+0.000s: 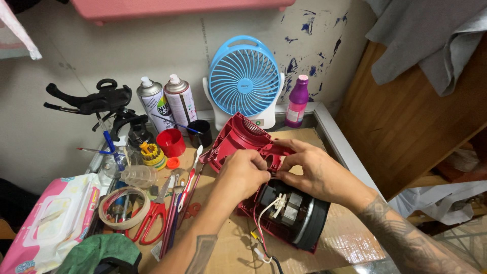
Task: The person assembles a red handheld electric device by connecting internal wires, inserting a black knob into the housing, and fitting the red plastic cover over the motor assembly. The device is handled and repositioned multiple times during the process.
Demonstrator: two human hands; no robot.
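Observation:
A red plastic appliance housing (237, 139) lies on a sheet of cardboard (350, 238) on the table. A black round electric motor (297, 215) with white and red wires sits in its near half. My left hand (243, 175) is curled with its fingertips pinching at the spot where the motor meets the housing. My right hand (312, 170) rests on the housing's right side, its fingers meeting the left hand's at the same spot. What the fingers pinch is hidden.
A blue desk fan (245, 76), two spray cans (167, 104), a purple bottle (297, 101) and red and black cups (171, 142) stand at the back. Red scissors (152, 218), a tape roll (123, 208), brushes, a wet-wipes pack (53, 218) lie left. A wooden cabinet (406, 122) stands right.

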